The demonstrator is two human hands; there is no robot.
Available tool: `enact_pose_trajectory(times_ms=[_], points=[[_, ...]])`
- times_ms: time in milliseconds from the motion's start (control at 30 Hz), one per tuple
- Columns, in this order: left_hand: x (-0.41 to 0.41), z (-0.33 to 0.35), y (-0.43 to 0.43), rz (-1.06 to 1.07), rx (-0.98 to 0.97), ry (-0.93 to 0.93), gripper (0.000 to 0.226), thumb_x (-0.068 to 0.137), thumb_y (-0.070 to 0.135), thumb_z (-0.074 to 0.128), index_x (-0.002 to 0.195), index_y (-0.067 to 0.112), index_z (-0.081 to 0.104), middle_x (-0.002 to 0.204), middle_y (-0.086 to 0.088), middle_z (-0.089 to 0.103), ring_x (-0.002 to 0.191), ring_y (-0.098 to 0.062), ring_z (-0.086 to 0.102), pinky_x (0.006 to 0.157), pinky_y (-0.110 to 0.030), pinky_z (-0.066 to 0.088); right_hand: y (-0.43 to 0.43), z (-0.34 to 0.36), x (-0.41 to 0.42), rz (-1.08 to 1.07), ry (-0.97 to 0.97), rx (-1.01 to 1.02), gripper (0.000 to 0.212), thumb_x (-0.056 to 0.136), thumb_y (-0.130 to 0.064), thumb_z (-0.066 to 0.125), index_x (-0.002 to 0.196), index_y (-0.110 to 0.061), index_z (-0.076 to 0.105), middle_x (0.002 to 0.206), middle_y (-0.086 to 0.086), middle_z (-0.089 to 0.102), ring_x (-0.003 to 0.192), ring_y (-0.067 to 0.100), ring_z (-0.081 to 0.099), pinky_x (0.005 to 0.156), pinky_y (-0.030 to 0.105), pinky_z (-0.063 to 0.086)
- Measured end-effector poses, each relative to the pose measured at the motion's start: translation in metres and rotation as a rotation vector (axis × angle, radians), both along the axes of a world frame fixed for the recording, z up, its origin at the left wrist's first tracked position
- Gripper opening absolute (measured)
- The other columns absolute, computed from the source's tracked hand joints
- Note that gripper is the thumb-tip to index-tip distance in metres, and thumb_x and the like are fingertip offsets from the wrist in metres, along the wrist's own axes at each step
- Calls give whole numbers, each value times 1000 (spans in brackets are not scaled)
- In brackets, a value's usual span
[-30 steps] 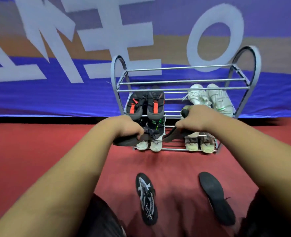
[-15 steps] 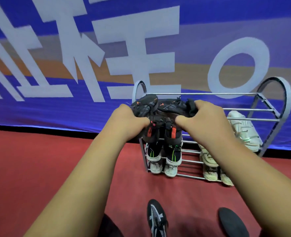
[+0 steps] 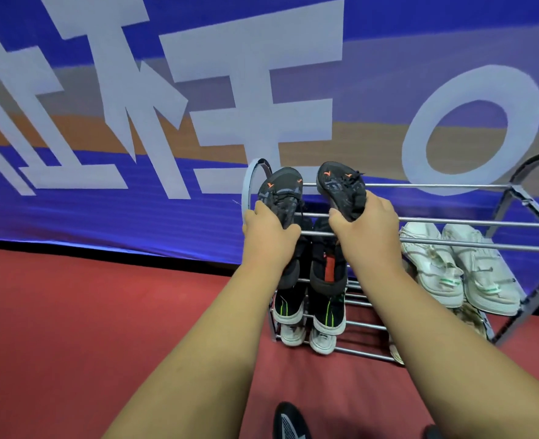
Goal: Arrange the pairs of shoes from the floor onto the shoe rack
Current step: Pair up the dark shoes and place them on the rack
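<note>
A grey metal shoe rack (image 3: 420, 186) stands against the blue banner wall. My left hand (image 3: 269, 228) grips the heel of one black shoe (image 3: 280, 191) with orange marks. Its mate (image 3: 341, 185) is held at the heel by my right hand (image 3: 364, 224). Both shoes rest toes-up on the left end of the rack's top bars. Below them sit a black pair with red tabs (image 3: 326, 267), a black pair with green stripes (image 3: 325, 312) and a pale pair (image 3: 306, 335). White sneakers (image 3: 458, 267) lie on the right of the middle shelf.
Red carpet floor (image 3: 103, 327) spreads to the left and front. A black-and-white shoe (image 3: 288, 423) lies on the floor at the bottom edge, with another dark shoe (image 3: 431, 434) just visible to its right. The right half of the top shelf holds nothing.
Both hands lifted the black pair from low in front of the rack up to its top shelf, and the shoes now stand apart, toes toward the wall. The camera moved closer.
</note>
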State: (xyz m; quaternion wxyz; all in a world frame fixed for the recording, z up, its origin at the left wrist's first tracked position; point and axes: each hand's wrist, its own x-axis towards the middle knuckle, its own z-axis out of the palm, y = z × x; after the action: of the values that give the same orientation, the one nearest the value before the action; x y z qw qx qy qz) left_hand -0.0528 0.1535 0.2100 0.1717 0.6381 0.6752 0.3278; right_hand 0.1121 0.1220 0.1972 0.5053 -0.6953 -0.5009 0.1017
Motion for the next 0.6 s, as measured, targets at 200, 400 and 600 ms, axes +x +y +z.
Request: enact_pose_trajectory(times_ms=[200,400,600], points=[[1,-16,26,-48,74,-31,65,87,55,67,139,19,50,127,-5,54,118,-28,57,95,-51,57,22,-24,2,115,-82,-138,67,72,-67,67,123,-24,62,123,2,62,122,26,50,101,44,50],[-9,-15,29,-86,-36,-62,106,70,61,82,151,13,34,144,-6,48,136,-31,49,106,-53,51,12,-18,13,317,-216,-193,47,68,-47,69,110,-36,52,111,-5,58,112,23,52,94,45,51],[-9,-20,26,-98,79,-107,86,80,37,89,150,16,43,144,-1,49,130,-21,56,108,-42,51,4,-14,21,339,-113,-112,55,74,-43,87,119,-40,57,113,-21,66,107,8,64,89,34,52]])
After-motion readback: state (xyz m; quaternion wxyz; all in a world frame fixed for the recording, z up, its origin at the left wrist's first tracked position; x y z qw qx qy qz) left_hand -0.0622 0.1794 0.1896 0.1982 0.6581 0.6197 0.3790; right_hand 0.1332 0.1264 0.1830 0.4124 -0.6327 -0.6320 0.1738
